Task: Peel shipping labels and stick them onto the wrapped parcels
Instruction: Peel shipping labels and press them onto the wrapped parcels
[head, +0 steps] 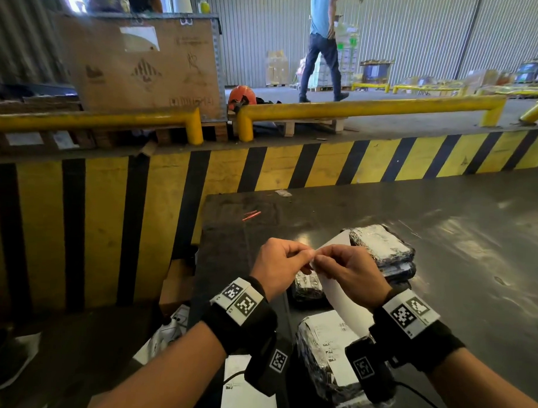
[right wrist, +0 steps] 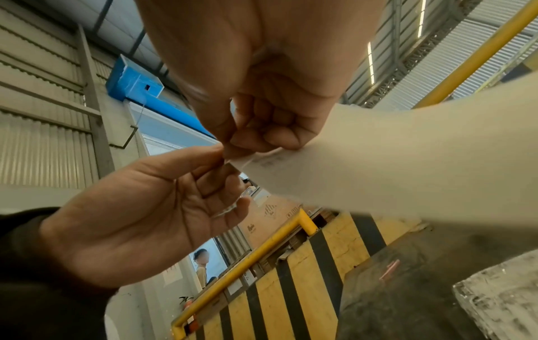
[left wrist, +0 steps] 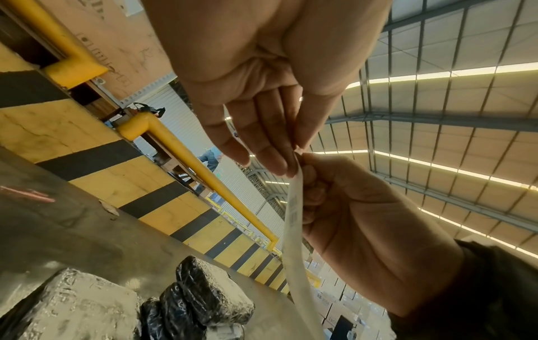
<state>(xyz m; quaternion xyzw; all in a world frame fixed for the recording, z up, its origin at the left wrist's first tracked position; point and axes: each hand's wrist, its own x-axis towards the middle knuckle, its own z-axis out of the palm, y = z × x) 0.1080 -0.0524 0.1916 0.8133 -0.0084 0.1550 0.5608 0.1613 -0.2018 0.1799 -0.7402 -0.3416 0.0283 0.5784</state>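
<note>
Both hands meet above the dark metal table (head: 444,225) and pinch one corner of a white label sheet (head: 337,301). My left hand (head: 305,255) nips the corner between thumb and fingers, and my right hand (head: 320,261) pinches the sheet right beside it. The sheet (left wrist: 294,230) hangs down as a curved strip with faint print; its blank side (right wrist: 393,165) fills the right wrist view. Behind the hands lies a stack of black film-wrapped parcels (head: 382,247), with a smaller one (head: 307,286) below the hands. A near parcel (head: 326,352) bears a printed label.
A yellow-and-black striped barrier (head: 263,164) with yellow rails (head: 371,106) stands behind the table. A big cardboard crate (head: 138,65) and an orange helmet (head: 241,96) sit beyond it, where a person (head: 322,47) walks. Loose white sheets (head: 246,386) lie under my left wrist.
</note>
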